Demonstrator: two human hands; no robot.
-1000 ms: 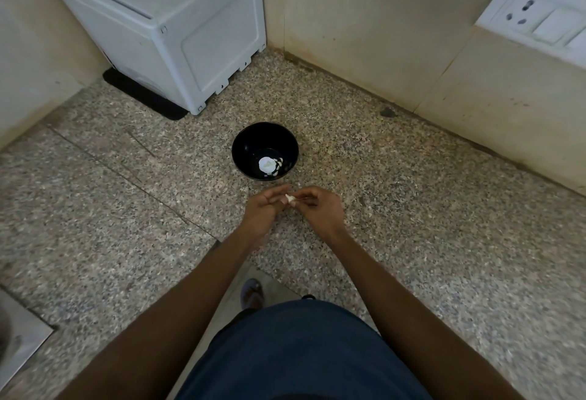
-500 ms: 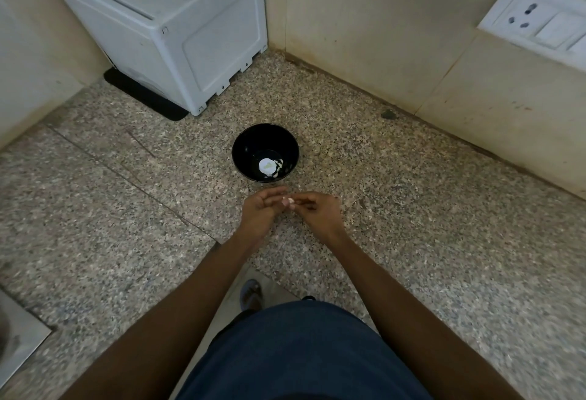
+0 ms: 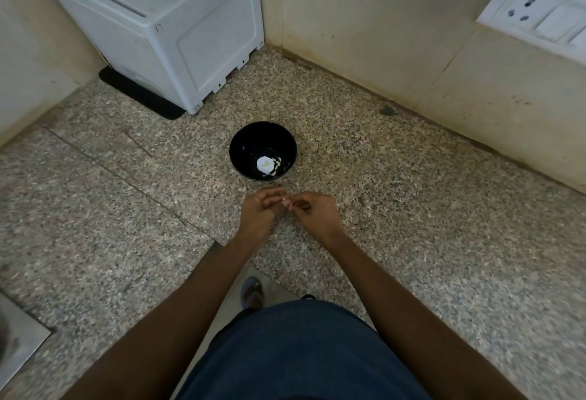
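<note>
Pale piece, pinched between left hand, right hand, near bowl

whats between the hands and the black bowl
Only a short strip of bare speckled counter, seen in the head view. The left hand and right hand pinch a small pale bit just short of the black bowl.

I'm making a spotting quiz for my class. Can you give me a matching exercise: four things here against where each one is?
1 black bowl
2 white appliance
3 socket plate
4 small pale piece

a on the wall
b pinched between left hand and right hand
c in the back corner
d on the stone counter, just beyond the hands

Pairs: 1-d, 2-c, 3-a, 4-b.
</note>
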